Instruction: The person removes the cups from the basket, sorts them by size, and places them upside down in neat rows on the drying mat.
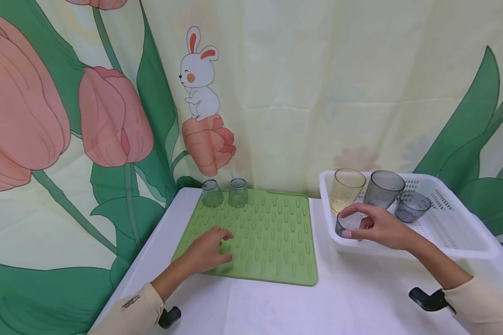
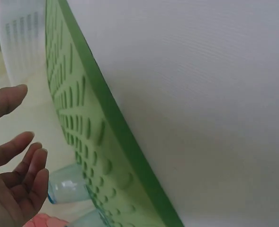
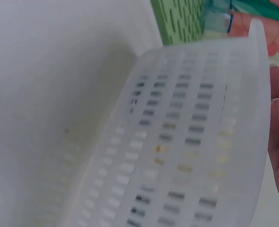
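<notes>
My right hand reaches into the front left corner of a white plastic basket. Its thumb and index finger pinch the rim of a small grey glass, partly hidden by the fingers. Behind that hand stand a yellow-tinted glass and a tall grey glass, with a short grey glass to their right. My left hand hovers over the front left of a green ridged mat, fingers loosely bent and holding nothing. Two bluish glasses stand side by side at the mat's back left corner.
A white-covered table carries the mat on the left and the basket on the right, with a narrow gap between them. Behind it hangs a curtain printed with tulips and a rabbit. The basket's slotted wall rises beside my right hand.
</notes>
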Action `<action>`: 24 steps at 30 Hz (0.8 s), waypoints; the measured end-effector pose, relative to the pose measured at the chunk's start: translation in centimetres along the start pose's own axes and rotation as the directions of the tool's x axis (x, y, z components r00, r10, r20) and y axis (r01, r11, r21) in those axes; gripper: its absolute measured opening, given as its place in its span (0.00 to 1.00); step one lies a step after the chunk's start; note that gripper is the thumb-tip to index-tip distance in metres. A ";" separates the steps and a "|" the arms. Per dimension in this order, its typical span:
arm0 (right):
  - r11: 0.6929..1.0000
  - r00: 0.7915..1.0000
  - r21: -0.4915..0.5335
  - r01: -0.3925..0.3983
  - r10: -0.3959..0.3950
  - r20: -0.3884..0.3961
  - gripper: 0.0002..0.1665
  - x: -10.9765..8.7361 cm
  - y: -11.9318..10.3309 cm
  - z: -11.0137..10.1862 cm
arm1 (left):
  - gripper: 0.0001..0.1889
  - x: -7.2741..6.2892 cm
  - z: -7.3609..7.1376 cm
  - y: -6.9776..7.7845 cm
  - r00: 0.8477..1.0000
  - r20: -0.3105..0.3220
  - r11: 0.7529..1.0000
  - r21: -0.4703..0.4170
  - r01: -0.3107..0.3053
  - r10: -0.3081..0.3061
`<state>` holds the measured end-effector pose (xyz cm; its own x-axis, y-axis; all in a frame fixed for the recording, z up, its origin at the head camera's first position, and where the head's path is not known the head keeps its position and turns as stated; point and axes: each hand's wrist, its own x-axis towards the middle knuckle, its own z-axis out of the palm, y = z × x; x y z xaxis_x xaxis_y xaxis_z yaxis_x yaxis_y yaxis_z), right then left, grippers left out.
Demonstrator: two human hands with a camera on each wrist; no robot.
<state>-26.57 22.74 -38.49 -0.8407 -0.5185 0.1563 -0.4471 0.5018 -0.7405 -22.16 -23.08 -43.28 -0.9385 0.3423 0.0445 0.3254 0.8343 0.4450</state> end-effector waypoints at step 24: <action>0.981 0.988 -0.135 -0.142 0.131 -0.087 0.41 -2.4 4.8 -3.7 | 0.27 4.6 -0.1 7.9 0.983 0.021 0.977 0.106 -0.184 0.183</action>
<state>-27.84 28.98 -40.03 -0.9154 -0.3859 0.1142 -0.3603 0.6592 -0.6600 -23.96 -14.96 -39.49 -0.8605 0.4983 0.1064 0.5032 0.7981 0.3316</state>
